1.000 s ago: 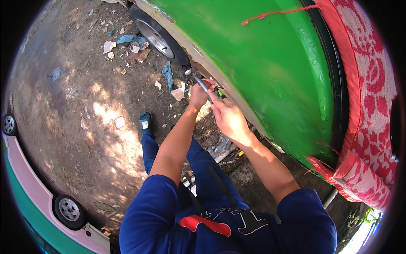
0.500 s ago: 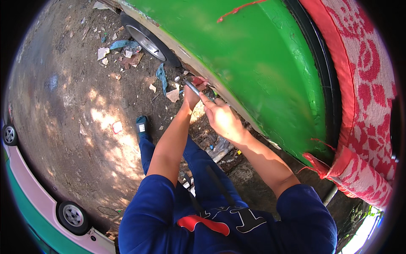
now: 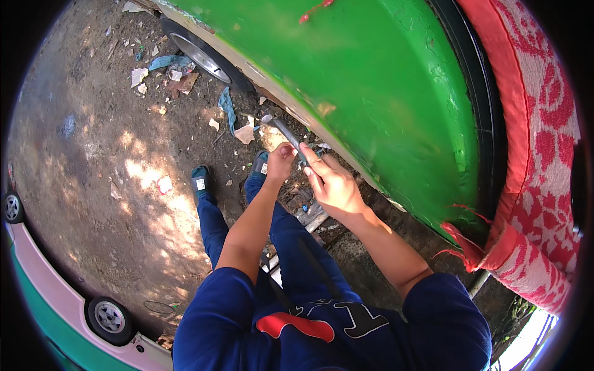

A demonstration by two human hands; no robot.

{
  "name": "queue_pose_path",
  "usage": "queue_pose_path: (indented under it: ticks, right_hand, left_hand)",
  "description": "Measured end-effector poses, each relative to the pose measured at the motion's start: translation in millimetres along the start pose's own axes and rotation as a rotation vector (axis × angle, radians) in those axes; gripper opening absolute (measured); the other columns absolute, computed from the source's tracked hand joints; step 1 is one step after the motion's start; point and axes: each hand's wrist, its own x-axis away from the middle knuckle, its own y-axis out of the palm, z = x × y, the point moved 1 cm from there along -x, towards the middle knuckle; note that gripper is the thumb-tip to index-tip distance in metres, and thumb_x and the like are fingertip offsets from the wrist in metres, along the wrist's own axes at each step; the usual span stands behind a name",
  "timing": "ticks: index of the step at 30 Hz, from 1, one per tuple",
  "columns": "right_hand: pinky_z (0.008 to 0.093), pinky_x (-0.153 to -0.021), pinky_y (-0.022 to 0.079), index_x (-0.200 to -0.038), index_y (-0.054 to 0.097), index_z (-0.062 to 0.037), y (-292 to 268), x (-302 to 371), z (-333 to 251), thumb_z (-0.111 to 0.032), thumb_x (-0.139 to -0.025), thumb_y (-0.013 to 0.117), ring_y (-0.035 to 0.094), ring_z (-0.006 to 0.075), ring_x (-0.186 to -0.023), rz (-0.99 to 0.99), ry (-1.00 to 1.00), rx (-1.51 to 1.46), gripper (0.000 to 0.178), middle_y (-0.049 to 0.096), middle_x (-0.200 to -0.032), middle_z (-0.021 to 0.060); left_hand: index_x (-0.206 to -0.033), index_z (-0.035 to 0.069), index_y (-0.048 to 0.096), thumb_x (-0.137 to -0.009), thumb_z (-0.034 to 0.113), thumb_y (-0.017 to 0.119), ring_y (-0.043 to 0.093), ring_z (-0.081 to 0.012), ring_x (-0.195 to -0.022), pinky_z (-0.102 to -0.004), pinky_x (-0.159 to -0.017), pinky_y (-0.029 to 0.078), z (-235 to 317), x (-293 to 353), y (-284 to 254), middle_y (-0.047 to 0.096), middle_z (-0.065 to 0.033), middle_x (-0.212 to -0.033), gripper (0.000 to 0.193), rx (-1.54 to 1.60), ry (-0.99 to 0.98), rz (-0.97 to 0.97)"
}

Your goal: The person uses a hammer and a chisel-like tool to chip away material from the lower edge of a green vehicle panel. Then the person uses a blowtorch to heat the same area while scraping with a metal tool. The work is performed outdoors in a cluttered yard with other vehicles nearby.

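Observation:
My right hand [image 3: 339, 187] is closed round the handle of a hammer [image 3: 285, 132], with the index finger stretched along the shaft. The hammer's silvery head points away from me to the far left, beside the lower edge of a green car body [image 3: 377, 105]. Just left of the handle is my left hand [image 3: 282, 162], its fingers curled together; anything in them is hidden. Both hands are over the ground, close to the car's pale, worn sill [image 3: 301, 112].
A car wheel [image 3: 207, 57] stands at the far left of the sill. Blue cloth scraps [image 3: 227, 109] and broken pale pieces [image 3: 245, 133] litter the dirt. Red patterned fabric [image 3: 541, 123] drapes the car at right. Another car [image 3: 52, 272], pink and teal, is at lower left.
My left hand has drawn back from the sill toward me. My right hand has moved slightly nearer and rightward with the hammer. My right foot now shows beyond the left hand.

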Motion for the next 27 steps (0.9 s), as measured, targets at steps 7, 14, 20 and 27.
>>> queue_pose_path:
  ticks: [7,14,20,27]
  right_hand:
    - [0.0358,-0.07,0.05,-0.142,0.054,-0.0168,9,12,13,-0.008,-0.095,0.063,0.058,0.0268,-0.072,-0.06,0.065,-0.15,0.049,0.06,-0.089,0.0132]
    - [0.0441,-0.069,0.052,-0.142,0.052,-0.0201,5,27,16,-0.016,-0.095,0.061,0.065,0.0345,-0.077,-0.058,0.132,-0.166,0.048,0.06,-0.091,0.0141]
    - [0.0419,-0.072,0.053,-0.141,0.054,-0.0179,7,43,26,-0.016,-0.094,0.063,0.066,0.0336,-0.081,0.081,0.128,-0.18,0.048,0.064,-0.097,0.0154]
    - [0.0314,-0.075,0.053,-0.133,0.057,-0.0003,4,65,1,-0.02,-0.085,0.078,0.068,0.0168,-0.08,0.146,0.365,-0.336,0.056,0.072,-0.096,0.0163]
  left_hand:
    - [-0.101,0.0,0.066,-0.089,-0.01,0.06,0.062,-0.0112,-0.102,-0.0257,-0.088,0.05,18,-18,0,0.065,-0.0131,-0.129,0.017,0.397,0.115,0.057]
    - [-0.101,-0.007,0.064,-0.085,-0.016,0.049,0.062,-0.0129,-0.098,-0.0226,-0.085,0.05,19,-30,-12,0.065,-0.0126,-0.12,0.023,0.53,0.222,0.016]
    - [-0.102,-0.001,0.065,-0.084,-0.012,0.062,0.061,-0.0206,-0.109,-0.0317,-0.102,0.045,13,-32,-48,0.066,-0.012,-0.118,0.022,0.629,0.139,-0.001]
    - [-0.103,0.002,0.063,-0.092,-0.005,0.062,0.06,-0.017,-0.114,-0.0295,-0.098,0.045,71,-13,-128,0.065,-0.0118,-0.125,0.014,0.114,0.282,-0.055]
